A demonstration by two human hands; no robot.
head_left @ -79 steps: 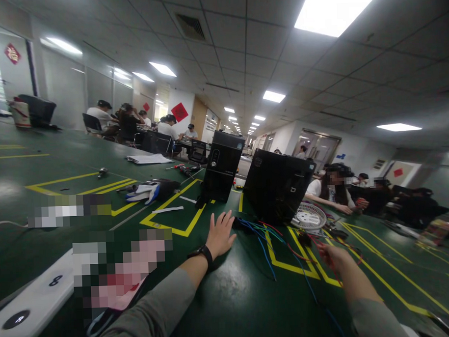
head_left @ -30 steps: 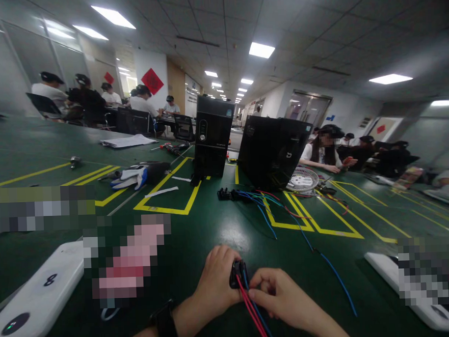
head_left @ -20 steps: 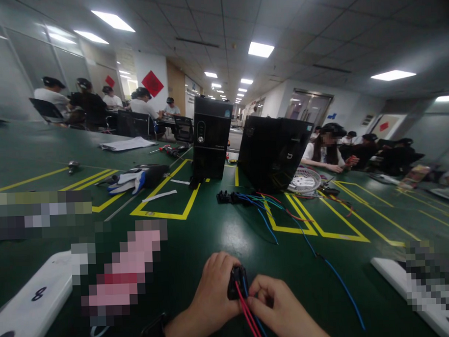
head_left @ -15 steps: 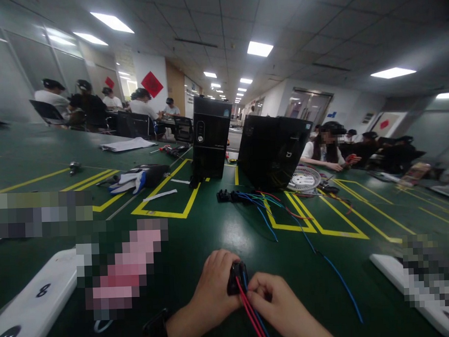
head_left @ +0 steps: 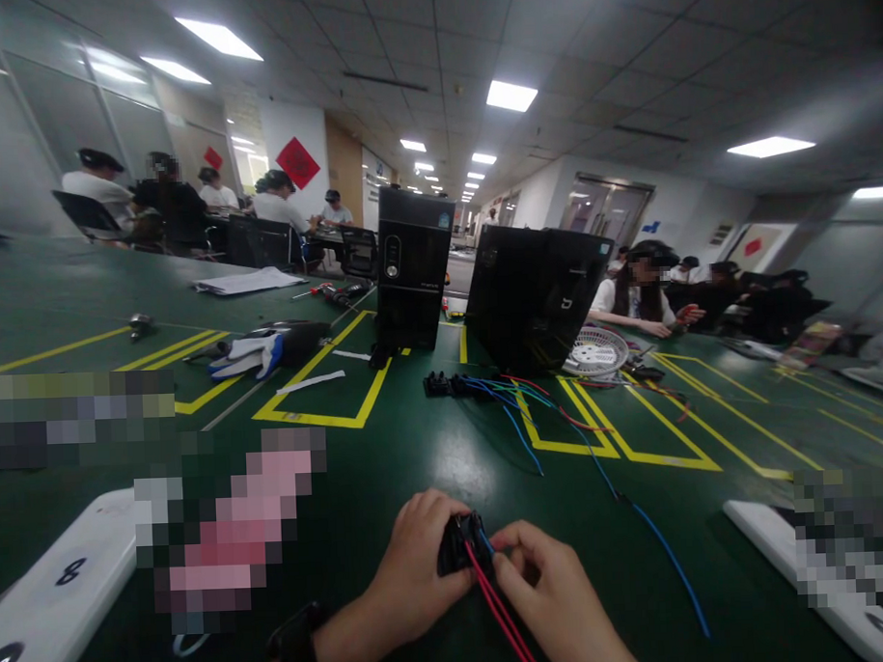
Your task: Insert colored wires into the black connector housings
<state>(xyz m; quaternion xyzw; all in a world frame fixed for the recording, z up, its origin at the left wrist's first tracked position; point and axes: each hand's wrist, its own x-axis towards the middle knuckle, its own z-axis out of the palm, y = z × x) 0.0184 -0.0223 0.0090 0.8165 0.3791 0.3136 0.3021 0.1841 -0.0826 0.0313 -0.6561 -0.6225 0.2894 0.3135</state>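
My left hand (head_left: 424, 554) is wrapped round a small black terminal block (head_left: 460, 548), low in the middle of the head view. Red wires (head_left: 500, 604) run from the block down toward the bottom edge. At its right side a blue wire (head_left: 485, 540) enters the block, and my right hand (head_left: 540, 564) pinches it close to that point; its fingertips hide part of the wire. Farther up the table lie more black blocks (head_left: 450, 384) with blue, green and red wires (head_left: 516, 396) trailing to the right.
Two black computer towers (head_left: 414, 274) (head_left: 538, 299) stand behind. White-and-blue gloves (head_left: 246, 357), a white basket (head_left: 596, 353) and papers (head_left: 248, 280) lie on the green table (head_left: 388, 458). White devices (head_left: 66, 571) (head_left: 804, 574) flank my hands. A person (head_left: 643, 290) sits at right.
The right hand has shifted slightly right, and its hold on the blue wire sits close to the block. The block has turned a little in my left hand.
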